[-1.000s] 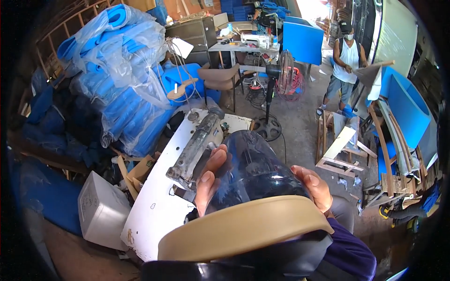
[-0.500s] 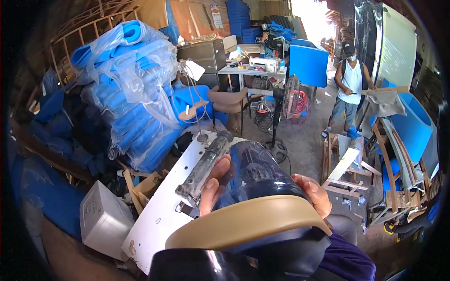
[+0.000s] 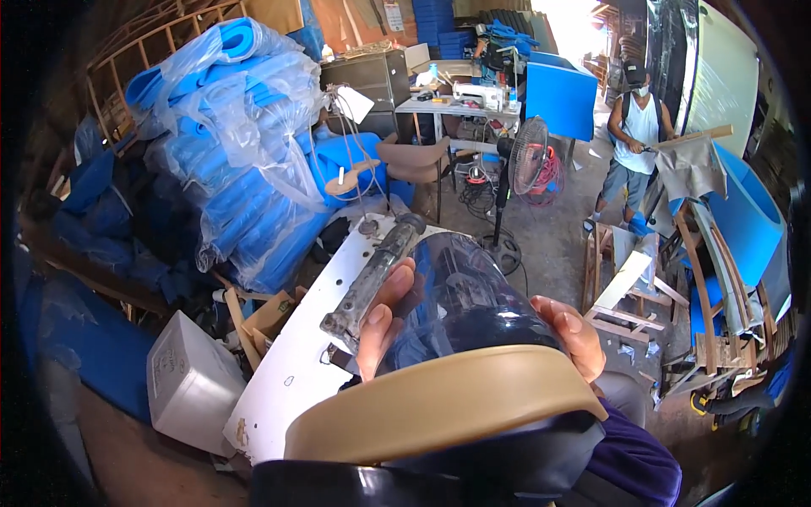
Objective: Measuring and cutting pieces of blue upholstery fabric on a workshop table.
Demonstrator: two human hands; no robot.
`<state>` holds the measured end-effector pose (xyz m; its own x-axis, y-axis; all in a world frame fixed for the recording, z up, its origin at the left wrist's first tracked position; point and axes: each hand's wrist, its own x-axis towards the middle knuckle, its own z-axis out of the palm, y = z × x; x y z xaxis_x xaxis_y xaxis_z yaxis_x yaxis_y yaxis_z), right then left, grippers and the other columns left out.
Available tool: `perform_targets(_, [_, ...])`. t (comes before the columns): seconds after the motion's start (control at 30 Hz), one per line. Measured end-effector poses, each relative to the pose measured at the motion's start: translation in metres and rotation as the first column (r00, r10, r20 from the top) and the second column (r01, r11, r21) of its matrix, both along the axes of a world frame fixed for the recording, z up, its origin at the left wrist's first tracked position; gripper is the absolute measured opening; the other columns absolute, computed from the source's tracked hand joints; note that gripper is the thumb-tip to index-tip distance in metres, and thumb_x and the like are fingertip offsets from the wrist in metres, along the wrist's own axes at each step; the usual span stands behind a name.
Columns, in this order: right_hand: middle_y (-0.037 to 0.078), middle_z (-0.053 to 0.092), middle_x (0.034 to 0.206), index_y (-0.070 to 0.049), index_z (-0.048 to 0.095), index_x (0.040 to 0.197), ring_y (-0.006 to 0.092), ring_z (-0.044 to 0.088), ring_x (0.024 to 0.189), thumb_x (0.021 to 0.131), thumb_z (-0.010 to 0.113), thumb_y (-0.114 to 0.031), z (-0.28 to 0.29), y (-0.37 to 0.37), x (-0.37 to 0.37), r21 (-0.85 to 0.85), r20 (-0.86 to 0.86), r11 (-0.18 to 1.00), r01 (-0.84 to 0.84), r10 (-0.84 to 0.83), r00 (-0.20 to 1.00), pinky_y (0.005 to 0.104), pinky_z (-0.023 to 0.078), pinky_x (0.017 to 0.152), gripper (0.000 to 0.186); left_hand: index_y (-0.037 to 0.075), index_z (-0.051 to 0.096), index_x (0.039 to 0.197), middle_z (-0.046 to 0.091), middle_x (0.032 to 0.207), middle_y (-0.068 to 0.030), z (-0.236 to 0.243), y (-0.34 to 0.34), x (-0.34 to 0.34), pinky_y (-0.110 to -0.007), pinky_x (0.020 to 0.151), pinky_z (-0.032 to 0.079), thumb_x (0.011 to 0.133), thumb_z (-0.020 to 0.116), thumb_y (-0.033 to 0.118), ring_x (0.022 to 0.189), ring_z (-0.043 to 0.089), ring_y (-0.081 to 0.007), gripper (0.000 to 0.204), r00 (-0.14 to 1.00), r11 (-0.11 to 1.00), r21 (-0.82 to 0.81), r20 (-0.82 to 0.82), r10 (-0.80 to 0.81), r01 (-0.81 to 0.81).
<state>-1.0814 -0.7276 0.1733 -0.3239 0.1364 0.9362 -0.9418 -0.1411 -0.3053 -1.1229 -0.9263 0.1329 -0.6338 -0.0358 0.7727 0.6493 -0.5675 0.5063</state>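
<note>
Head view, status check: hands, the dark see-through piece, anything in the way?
Left hand, right hand at opposite sides of dark see-through piece; full grip unclear. Tan rim across its near end, blocking part of the view.

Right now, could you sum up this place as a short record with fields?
Left hand: holding the left side of a dark see-through shell
Right hand: holding its right side
Near edge: tan band
Beyond left hand: worn grey metal machine on white board
Background: plastic-wrapped blue rolls, standing fan
Co-worker: standing, right
</note>
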Motion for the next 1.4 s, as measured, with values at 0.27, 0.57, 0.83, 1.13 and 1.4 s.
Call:
perform_targets(0.27, [0.032,0.058,0.123,-0.005,0.055,0.131,0.0370,0.062,0.113,0.098,0.055,-0.010,-0.002,-0.002,0.000,0.067,-0.032,0.997,-0.036,0.039,0.999,0.0485,0.050,0.096,0.033,-0.003,0.058,0.129,0.057,0.135,-0.0160,0.018,0.016,0.028,-0.034,0.112,0.035,0.094,0.056,0.037,0.129,0.050,-0.0232,0.053,0.961,0.978,0.042,0.200,0.193,-0.205])
perform_targets(0.57, [0.029,0.059,0.125,-0.006,0.055,0.130,0.0353,0.061,0.115,0.098,0.057,-0.013,-0.008,-0.005,0.005,0.021,0.068,0.997,-0.069,0.067,0.995,0.0482,0.049,0.097,0.033,-0.005,0.059,0.127,0.058,0.133,-0.0163,0.024,0.016,0.040,-0.034,0.108,0.041,0.091,0.059,0.039,0.128,0.051,-0.0234,0.056,0.850,0.953,-0.094,0.434,0.299,-0.287])
perform_targets(0.83, [0.022,0.061,0.124,-0.001,0.056,0.127,0.0280,0.062,0.111,0.097,0.059,-0.025,-0.017,-0.013,-0.004,-0.079,0.020,0.993,-0.091,0.093,0.996,0.0404,0.049,0.095,0.039,0.000,0.057,0.131,0.054,0.139,-0.0121,0.013,0.012,0.038,-0.036,0.113,0.033,0.095,0.053,0.041,0.134,0.044,-0.0211,0.055,0.829,0.974,-0.134,0.512,0.225,-0.182])
perform_targets(1.13, [0.017,0.062,0.122,0.003,0.056,0.125,0.0238,0.059,0.114,0.096,0.059,-0.032,-0.016,-0.015,-0.014,-0.063,-0.060,0.982,-0.178,0.174,0.983,0.0371,0.045,0.100,0.045,-0.003,0.055,0.132,0.049,0.144,-0.0136,-0.063,0.011,-0.010,-0.037,0.115,0.026,0.097,0.044,0.042,0.136,0.041,-0.0226,0.058,0.946,0.994,0.092,-0.314,0.085,-0.059])
perform_targets(1.4, [0.026,0.037,0.145,0.005,0.022,0.145,0.0325,0.040,0.135,0.074,0.079,-0.032,-0.042,0.004,-0.013,0.301,0.527,0.849,-0.434,0.231,0.818,0.0435,0.033,0.111,0.098,-0.006,0.026,0.145,0.036,0.149,-0.0219,-0.053,0.016,0.064,-0.041,0.115,0.027,0.075,0.077,0.030,0.137,0.039,-0.0291,0.093,0.893,0.920,-0.366,0.356,0.276,-0.139])
